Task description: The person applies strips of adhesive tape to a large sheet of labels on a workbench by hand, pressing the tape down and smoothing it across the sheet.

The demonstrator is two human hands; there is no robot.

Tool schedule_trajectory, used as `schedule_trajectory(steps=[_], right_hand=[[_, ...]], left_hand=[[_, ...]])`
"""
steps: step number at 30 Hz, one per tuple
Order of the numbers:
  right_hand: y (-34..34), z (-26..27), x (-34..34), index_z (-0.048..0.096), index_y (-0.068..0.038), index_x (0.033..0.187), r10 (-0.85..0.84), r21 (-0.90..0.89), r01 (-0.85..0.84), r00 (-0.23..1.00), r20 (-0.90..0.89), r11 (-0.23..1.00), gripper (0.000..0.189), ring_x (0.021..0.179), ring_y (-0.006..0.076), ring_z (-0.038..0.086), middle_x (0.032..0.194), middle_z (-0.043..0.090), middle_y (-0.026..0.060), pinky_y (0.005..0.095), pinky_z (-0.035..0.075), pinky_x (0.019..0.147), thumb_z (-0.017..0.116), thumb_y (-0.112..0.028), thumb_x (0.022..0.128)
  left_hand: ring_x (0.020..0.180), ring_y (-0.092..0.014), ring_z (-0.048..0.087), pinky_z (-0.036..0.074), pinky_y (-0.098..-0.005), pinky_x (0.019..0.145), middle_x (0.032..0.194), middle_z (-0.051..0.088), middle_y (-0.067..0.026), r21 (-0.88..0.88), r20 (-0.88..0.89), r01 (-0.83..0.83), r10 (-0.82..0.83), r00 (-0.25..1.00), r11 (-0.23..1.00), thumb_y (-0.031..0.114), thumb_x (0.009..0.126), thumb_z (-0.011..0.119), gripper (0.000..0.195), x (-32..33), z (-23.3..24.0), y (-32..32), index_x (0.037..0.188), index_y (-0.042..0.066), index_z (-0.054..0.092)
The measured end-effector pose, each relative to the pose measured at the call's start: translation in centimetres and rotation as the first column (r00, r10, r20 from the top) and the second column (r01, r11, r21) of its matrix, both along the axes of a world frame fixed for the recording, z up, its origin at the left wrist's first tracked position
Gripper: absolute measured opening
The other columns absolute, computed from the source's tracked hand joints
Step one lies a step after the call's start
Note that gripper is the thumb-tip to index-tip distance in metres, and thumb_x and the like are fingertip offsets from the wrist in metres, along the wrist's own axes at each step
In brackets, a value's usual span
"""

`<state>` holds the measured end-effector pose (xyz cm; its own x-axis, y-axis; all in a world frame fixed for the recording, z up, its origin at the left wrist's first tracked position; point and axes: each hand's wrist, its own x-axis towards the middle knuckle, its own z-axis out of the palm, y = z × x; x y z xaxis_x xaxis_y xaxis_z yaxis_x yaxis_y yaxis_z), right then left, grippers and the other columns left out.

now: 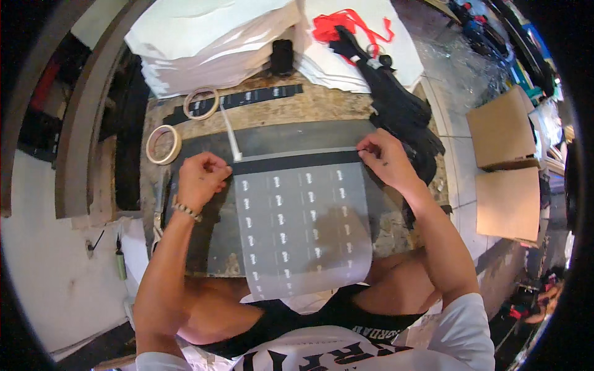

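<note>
A translucent film sheet (297, 218) with rows of small white printed marks lies before me, its near end curling over the table's front edge toward my lap. Along its far edge runs a black strip (297, 162). My left hand (197, 181) pinches the strip's left end between thumb and fingers. At the opposite end, the fingertips of my right hand (387, 157) grip the strip's right corner. A narrow white strip (230, 132) reaches from near a tape roll (201, 104) to the sheet's far left corner. Beneath everything is a dark grey mat (287, 132).
Another tape roll (163, 144) and scissors (159, 208) sit at the left. Behind lie a printed black strip (250, 98), stacked white sheets (218, 41), a black object (281, 56), black fabric (399, 102) and red ribbon (332, 27). Cardboard boxes (501, 130) stand on the floor at right.
</note>
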<state>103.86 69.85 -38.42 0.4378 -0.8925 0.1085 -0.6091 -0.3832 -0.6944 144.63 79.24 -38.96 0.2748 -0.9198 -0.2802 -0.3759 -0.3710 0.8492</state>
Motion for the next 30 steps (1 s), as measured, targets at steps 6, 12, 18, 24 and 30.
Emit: schedule_trajectory(steps=[6, 12, 18, 24, 30], right_hand=[[2.1, 1.9, 4.5, 0.071, -0.004, 0.103, 0.034, -0.241, -0.07, 0.988, -0.151, 0.968, 0.021, 0.094, 0.0343, 0.064, 0.098, 0.059, 0.0143, 0.045, 0.053, 0.081, 0.07, -0.002, 0.082], [4.2, 0.3, 16.0, 0.072, -0.003, 0.11, 0.474, -0.393, -0.489, 0.869, -0.14, 0.779, 0.028, 0.104, 0.0305, 0.061, 0.114, 0.065, 0.0111, 0.0427, 0.053, 0.09, 0.068, -0.005, 0.082], [3.8, -1.5, 18.2, 0.072, -0.004, 0.114, 0.45, -0.428, -0.521, 0.854, -0.262, 0.739, 0.031, 0.107, 0.0258, 0.059, 0.117, 0.065, 0.0054, 0.039, 0.052, 0.088, 0.061, -0.01, 0.086], [3.9, -1.8, 17.7, 0.072, -0.004, 0.117, 0.448, -0.433, -0.557, 0.829, -0.334, 0.708, 0.032, 0.11, 0.0226, 0.058, 0.129, 0.065, 0.0034, 0.0371, 0.05, 0.088, 0.06, -0.011, 0.088], [3.8, -1.1, 17.2, 0.07, -0.005, 0.122, 0.459, -0.445, -0.58, 0.814, -0.356, 0.682, 0.037, 0.112, 0.0228, 0.057, 0.132, 0.065, 0.003, 0.0362, 0.048, 0.089, 0.063, -0.011, 0.087]], left_hand=[[0.059, -0.01, 0.067, 0.053, -0.0263, 0.05, 0.071, 0.069, -0.0043, -0.035, -0.016, 0.003, -0.004, 1.0, 0.999, 0.006, 0.082, 0.08, 0.012, -0.1, 0.2, 0.2, 0.086, 0.0, 0.071], [0.058, -0.011, 0.066, 0.054, -0.0262, 0.051, 0.073, 0.069, -0.0042, 0.002, 0.003, -0.019, 0.019, 1.0, 1.0, 0.006, 0.081, 0.081, 0.013, -0.2, 0.2, 0.1, 0.086, 0.0, 0.071], [0.058, -0.013, 0.07, 0.056, -0.0283, 0.053, 0.071, 0.073, -0.0064, -0.021, 0.034, -0.009, 0.009, 0.999, 1.0, 0.007, 0.079, 0.082, 0.014, -0.1, 0.4, 0.1, 0.085, 0.0, 0.073], [0.058, -0.013, 0.07, 0.056, -0.0277, 0.052, 0.071, 0.072, -0.0063, 0.034, 0.045, -0.014, 0.012, 0.999, 0.999, 0.008, 0.079, 0.082, 0.014, -0.3, 0.7, -0.2, 0.084, 0.0, 0.072], [0.057, -0.013, 0.07, 0.054, -0.0269, 0.049, 0.07, 0.071, -0.0056, 0.076, 0.045, -0.015, 0.011, 0.999, 0.997, 0.008, 0.079, 0.083, 0.015, -0.4, 1.3, -0.4, 0.083, 0.001, 0.071]])
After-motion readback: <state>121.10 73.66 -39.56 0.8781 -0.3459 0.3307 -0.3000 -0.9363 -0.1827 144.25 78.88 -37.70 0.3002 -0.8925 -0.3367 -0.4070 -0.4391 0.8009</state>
